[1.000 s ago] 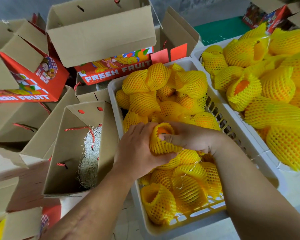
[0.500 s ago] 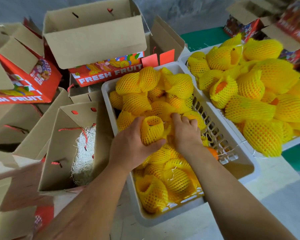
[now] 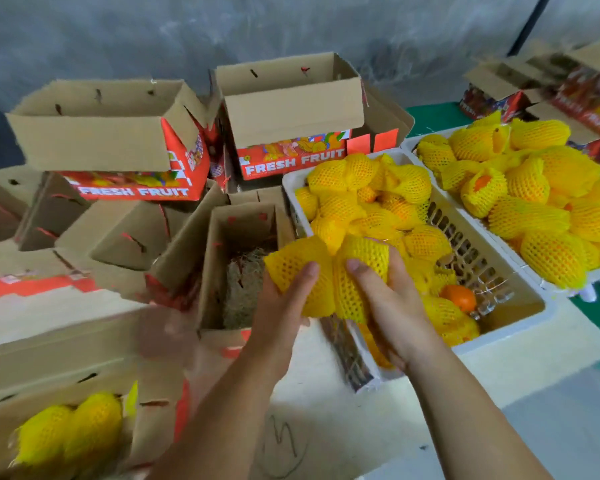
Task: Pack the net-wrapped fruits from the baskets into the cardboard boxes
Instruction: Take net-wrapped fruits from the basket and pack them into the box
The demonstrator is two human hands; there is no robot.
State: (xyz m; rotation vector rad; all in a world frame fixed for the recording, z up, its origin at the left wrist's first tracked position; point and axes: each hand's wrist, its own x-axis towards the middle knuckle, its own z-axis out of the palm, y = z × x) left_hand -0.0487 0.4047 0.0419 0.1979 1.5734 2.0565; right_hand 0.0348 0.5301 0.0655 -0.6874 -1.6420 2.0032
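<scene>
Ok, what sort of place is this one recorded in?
Probably a fruit packing area, maybe a warehouse. White baskets hold heaps of net-wrapped fruits, many open cardboard boxes printed FRESH FRUIT stand around, and a bare grey wall runs behind.

2 baskets (image 3: 378, 372), 2 hands (image 3: 284, 303), 2 held fruits (image 3: 298, 268).

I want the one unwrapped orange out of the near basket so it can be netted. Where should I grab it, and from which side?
Take the bare orange from above, fingers round its upper half. Its top is exposed, while netted fruits crowd its near side and the basket's slotted wall stands close behind, so a sideways approach looks blocked.
</scene>
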